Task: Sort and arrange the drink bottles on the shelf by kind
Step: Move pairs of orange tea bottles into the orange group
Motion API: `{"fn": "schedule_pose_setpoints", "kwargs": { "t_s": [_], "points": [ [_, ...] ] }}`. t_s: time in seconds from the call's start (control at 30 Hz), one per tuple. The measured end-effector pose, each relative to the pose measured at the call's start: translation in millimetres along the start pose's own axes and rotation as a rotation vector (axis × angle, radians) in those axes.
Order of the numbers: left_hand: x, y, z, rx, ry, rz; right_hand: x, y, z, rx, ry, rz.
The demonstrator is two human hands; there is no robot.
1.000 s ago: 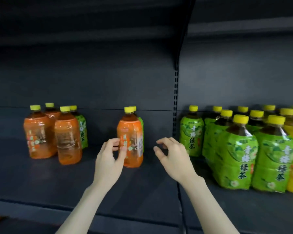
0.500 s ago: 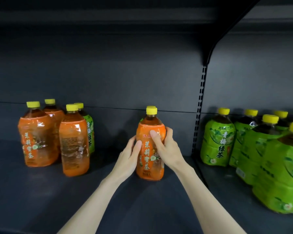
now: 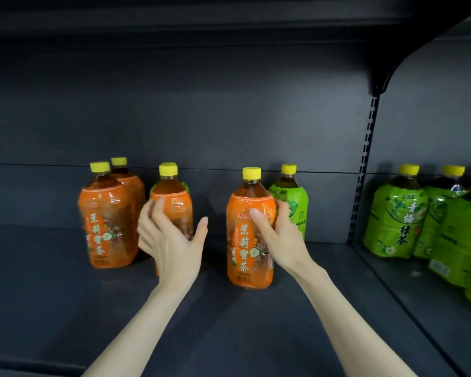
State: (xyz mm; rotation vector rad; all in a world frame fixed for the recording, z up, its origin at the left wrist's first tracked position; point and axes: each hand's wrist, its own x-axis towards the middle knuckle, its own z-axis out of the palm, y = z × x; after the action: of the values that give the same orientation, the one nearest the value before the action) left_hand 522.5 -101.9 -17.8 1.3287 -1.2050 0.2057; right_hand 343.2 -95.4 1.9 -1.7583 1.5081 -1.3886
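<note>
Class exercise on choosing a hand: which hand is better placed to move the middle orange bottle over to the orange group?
Right. The right hand grips the middle orange bottle. The left hand is open in front of the orange group and seems to hold nothing.

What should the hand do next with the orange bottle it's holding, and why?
Probably slide the orange bottle left to join the other orange ones: the right hand grips it, and it stands apart from them, in front of a green bottle.
</note>
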Motion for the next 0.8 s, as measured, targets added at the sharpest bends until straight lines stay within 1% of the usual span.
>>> {"fn": "schedule_pose_setpoints", "kwargs": {
  "t_s": [0.03,0.1,0.17,0.23,0.3,0.4,0.47,0.5,0.57,0.63,0.7,0.8],
  "points": [
    [5.8,-5.5,0.9,-0.006,-0.016,-0.061,-1.9,-1.4,3.2,0.007,0.017,0.005],
    [16.7,-15.6,3.2,-0.06,-0.104,-0.198,-6.4,-5.1,8.3,0.063,0.039,0.033],
    [22.8,-20.2,6.5,-0.103,-0.175,-0.284,-10.0,-7.5,9.4,0.13,0.05,0.066],
    [25.6,-23.1,5.7,-0.129,-0.207,-0.275,-11.2,-9.1,9.2,0.15,0.051,0.078],
    [26.4,-25.2,-2.7,-0.236,-0.287,-0.245,-12.4,-10.4,7.3,0.148,0.046,0.075],
    [20.7,-23.9,-24.8,-0.462,-0.517,-0.195,-19.9,-13.3,-1.5,0.185,0.04,0.072],
    [12.9,-18.7,-35.9,-0.579,-0.672,-0.205,-26.9,-11.8,-9.5,0.214,0.063,0.067],
    [7.0,-14.8,-38.8,-0.624,-0.712,-0.227,-31.1,-9.5,-13.3,0.222,0.085,0.067],
    [-3.7,-6.2,-38.8,-0.679,-0.687,-0.295,-38.8,-6.0,-16.5,0.276,0.109,0.084],
    [-11.8,3.5,-35.2,-0.648,-0.612,-0.366,-44.5,-3.9,-12.3,0.382,0.071,0.16],
    [-17.7,9.3,-31.2,-0.619,-0.549,-0.401,-47.2,-4.0,-4.0,0.458,0.042,0.241],
    [-25.5,15.6,-28.9,-0.618,-0.487,-0.391,-51.0,-5.8,4.7,0.494,0.134,0.246]
  ]
}}
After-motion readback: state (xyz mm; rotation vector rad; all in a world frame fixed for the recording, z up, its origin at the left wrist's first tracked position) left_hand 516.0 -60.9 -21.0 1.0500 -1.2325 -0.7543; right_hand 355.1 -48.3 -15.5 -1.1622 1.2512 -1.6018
